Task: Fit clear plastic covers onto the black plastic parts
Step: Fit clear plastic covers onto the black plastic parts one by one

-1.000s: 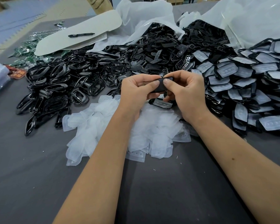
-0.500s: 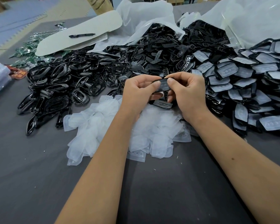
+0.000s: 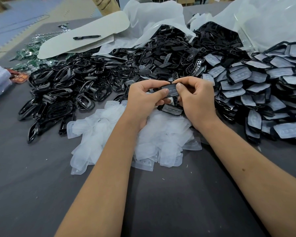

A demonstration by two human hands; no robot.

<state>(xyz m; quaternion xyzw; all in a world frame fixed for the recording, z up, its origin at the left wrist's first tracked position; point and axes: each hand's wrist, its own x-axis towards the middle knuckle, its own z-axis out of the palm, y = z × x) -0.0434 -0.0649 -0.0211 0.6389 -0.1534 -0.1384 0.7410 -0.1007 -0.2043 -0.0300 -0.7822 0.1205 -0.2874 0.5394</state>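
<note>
The grey table [image 3: 41,194] carries a heap of black parts [image 3: 161,53] beyond both hands, finished covered parts [image 3: 256,93] to the right hand's side, and loose clear covers [image 3: 109,134] under the wrists. The left hand [image 3: 143,100] and right hand [image 3: 197,100] pinch 1 black part with its clear cover [image 3: 171,89] between thumbs and curled fingers.

Black pen [image 3: 86,37] on pale board [image 3: 85,31]

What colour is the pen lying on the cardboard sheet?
Black; the pen shows clearly in the head view, on the pale cardboard sheet.
</note>
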